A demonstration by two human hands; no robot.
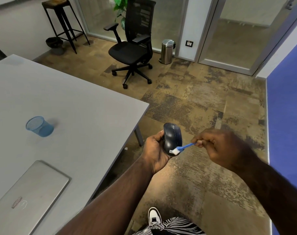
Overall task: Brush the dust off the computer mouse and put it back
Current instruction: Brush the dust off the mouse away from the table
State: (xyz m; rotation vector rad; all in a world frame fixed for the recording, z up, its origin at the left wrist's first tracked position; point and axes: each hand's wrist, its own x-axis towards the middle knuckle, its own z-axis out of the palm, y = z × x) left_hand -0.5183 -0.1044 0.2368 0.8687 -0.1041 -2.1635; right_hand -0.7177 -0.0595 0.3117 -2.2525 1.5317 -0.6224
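My left hand (154, 150) grips a dark blue-black computer mouse (171, 137), held off the table's right edge, over the floor. A small white label shows near the mouse's rear end. My right hand (217, 146) pinches the handle of a small blue brush (185, 147) with white bristles. The bristles touch the rear of the mouse next to the label.
A grey table (76, 106) fills the left side, carrying a blue mesh cup (40, 126) and a closed silver laptop (30, 194). A black office chair (134, 48), a steel bin (167, 51) and a tall stool (63, 22) stand farther back on the carpet.
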